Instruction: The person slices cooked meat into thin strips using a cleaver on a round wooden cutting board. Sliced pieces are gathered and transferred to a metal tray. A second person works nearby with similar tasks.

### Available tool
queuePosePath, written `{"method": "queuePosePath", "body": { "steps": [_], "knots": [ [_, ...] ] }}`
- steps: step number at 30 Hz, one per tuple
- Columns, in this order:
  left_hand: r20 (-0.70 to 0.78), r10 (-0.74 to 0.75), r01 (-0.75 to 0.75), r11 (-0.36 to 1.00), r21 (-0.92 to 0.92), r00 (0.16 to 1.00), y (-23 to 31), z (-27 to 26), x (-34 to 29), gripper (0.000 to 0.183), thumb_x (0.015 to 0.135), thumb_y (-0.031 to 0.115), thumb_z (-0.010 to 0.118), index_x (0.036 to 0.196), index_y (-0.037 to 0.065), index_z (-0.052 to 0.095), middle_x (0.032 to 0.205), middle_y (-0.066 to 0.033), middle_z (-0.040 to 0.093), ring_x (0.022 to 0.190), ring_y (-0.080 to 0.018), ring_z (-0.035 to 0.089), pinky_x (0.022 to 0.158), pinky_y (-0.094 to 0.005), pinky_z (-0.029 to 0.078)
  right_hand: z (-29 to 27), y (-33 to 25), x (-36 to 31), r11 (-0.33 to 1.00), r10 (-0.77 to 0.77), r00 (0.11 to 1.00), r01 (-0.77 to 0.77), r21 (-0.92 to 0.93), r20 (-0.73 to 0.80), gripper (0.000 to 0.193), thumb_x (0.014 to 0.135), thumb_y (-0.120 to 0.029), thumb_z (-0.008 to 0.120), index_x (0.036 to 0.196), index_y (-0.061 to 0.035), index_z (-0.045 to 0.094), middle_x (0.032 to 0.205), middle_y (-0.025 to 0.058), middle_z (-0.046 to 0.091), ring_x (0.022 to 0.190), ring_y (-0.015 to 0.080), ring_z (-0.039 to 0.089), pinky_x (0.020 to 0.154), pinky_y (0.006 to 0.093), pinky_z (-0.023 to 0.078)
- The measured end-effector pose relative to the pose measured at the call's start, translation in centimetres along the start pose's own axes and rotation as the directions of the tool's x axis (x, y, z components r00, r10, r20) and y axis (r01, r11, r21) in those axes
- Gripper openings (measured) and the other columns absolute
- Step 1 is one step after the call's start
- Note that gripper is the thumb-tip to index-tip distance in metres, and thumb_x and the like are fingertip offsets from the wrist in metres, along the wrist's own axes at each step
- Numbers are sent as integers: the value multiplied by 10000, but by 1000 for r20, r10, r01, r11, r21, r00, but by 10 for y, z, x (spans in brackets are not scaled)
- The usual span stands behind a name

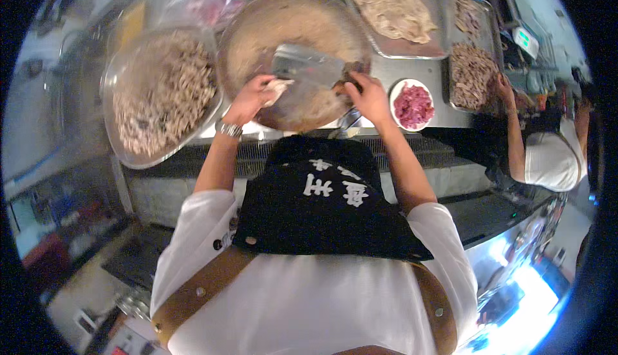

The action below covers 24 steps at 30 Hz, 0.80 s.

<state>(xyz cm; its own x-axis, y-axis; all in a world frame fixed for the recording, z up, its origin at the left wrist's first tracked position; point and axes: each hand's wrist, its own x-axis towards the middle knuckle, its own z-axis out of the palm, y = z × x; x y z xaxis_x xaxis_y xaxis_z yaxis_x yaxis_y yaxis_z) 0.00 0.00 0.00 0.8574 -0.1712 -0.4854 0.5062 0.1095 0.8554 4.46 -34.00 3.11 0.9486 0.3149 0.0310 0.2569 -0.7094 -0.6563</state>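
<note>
On the large round chopping board, my left hand, with a metal watch at the wrist, pinches a small pale piece of meat. My right hand is closed around the dark handle of a cleaver. The cleaver's broad grey blade lies low over the board and points left, toward the pale piece. Whether the blade touches the board I cannot tell. Fine light-brown residue covers the board's wood.
Left stands a tub of chopped meat. Behind right is a tray of pale sliced meat. Nearer sit a white bowl of purplish-pink pieces and a metal tray of chopped meat, where a co-worker's hand reaches.
</note>
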Motion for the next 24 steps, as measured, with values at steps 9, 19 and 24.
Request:
{"method": "queuePosePath", "body": {
  "steps": [9,19,24],
  "knots": [
    [-52,157,-37,518,855,986,-8,-30,-1,377,786,376,774,978,61,693,837,-148,708,746,-275,677,682,-381,512,21,-10,-7,912,13,990,46,-408,139,628,827,-312,718,1414,-202,523,1289,124,602,1213,346,523,993,490,439],
    [-165,483,-150,547,823,860,-9,-2,-23,182,837,203,703,1002,126,697,1012,-139,705,941,-358,660,793,-434,523,19,-38,-14,977,19,964,38,-208,265,730,829,-175,660,1497,-148,368,1190,270,607,1029,461,607,894,490,501],
    [-157,586,-232,533,814,795,-11,-9,-27,117,830,144,702,938,98,704,1006,-144,702,960,-356,654,845,-415,513,26,-42,-31,985,120,964,-87,-147,236,721,815,-169,636,1487,-111,382,1053,241,676,989,421,641,845,470,524]
  ]
}}
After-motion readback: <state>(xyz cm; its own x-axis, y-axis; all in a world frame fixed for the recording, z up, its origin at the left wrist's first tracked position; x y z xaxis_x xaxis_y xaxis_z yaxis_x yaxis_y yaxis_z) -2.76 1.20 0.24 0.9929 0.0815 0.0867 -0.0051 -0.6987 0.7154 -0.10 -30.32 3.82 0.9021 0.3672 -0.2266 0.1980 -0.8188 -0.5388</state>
